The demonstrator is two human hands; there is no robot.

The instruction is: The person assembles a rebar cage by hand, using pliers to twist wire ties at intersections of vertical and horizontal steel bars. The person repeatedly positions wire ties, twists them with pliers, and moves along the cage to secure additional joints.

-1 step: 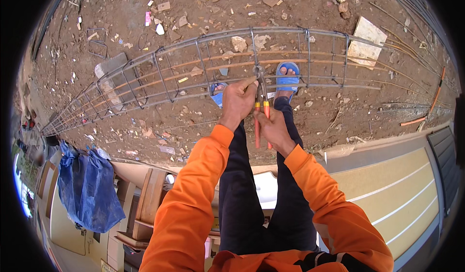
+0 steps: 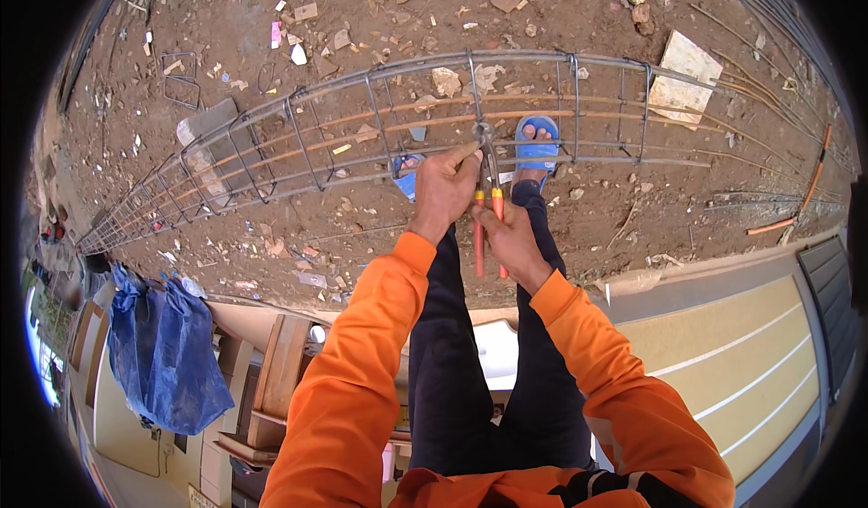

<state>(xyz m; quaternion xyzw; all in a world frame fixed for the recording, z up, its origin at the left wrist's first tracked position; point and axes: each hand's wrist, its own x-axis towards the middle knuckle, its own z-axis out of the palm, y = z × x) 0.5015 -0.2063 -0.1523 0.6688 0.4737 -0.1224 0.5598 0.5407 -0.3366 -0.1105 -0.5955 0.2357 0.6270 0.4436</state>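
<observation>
Cage: saw it stretched long across the dirt, with both blue sandals peeking through from under its near side. Saw hoops set all along it, already wrapped around the long bars. Looked mostly built, as a guess. Seemed busy with only one hoop, close to the sandals and well right of the cage's far left end. Could not spot a finished knot there, so judged that one spot not yet done. Could not tell about ties on the other hoops, being too small to see. Saw loose hoops on the dirt too, beyond the left part of the cage.

Gripped the pliers in the right hand, just on the near side of the cage, with fingers bent around the red handles. Kept the handles a little apart. Had the pliers' nose at the near end of that one hoop, on or just beside the steel. Curled the left hand by the cage's near edge, fingers tucked in, thumb and pointing finger right next to the nose. Could not tell how tightly closed, or if pinching any wire.
</observation>
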